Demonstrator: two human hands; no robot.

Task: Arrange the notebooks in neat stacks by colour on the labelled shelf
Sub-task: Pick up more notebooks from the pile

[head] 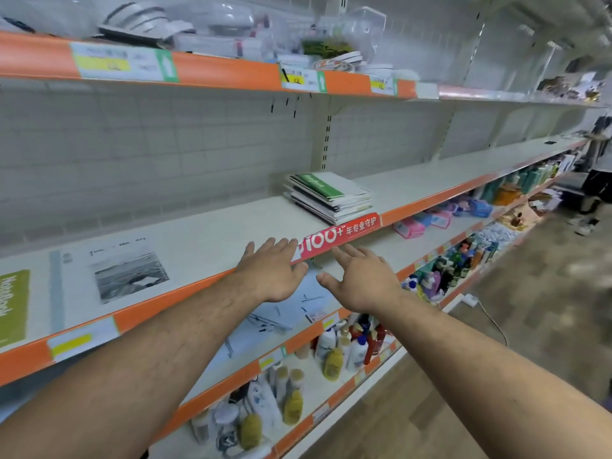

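Well — left hand (271, 270) and right hand (361, 279) hover spread flat, holding nothing, near ragged-edged stacked notebooks (328, 197).

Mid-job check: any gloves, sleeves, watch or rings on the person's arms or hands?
No. The left hand and right hand are bare: no gloves, no rings that I can make out. The left forearm and right forearm are uncovered and hairy to the frame edge; no sleeve, watch or band shows.

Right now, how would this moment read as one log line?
left hand open, empty; right hand open, empty; notebook stack, green on top, on shelf ahead; olive notebook far left
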